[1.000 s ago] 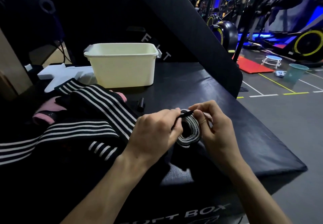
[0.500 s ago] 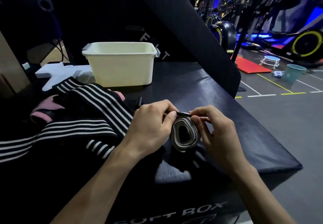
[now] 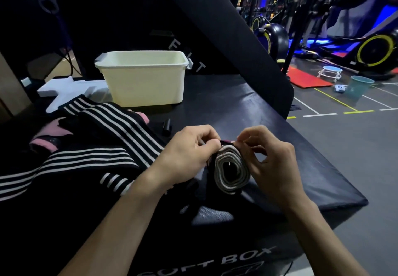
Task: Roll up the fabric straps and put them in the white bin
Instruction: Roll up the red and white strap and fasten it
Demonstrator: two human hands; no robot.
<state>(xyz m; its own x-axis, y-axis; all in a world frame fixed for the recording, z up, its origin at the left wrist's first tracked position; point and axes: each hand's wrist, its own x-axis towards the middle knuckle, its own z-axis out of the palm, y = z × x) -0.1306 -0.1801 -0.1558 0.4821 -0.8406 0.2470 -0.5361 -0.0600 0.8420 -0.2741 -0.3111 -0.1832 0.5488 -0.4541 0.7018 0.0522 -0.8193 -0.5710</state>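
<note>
— Where is the rolled strap (image 3: 231,171)?
— Just above the black surface (image 3: 247,112), between both hands. The left hand (image 3: 189,149) and right hand (image 3: 270,157) each pinch its top edge.
— And the white bin (image 3: 143,79)?
— Further back, apart.

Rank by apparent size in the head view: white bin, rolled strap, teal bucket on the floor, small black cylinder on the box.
1. white bin
2. rolled strap, though it sits nearest the camera, which inflates it
3. teal bucket, far off, so true size is unsure
4. black cylinder

Dim gym, blue-lit exercise machines (image 3: 374,47), grey floor (image 3: 355,146) with painted lines, red mat (image 3: 308,79)
</note>
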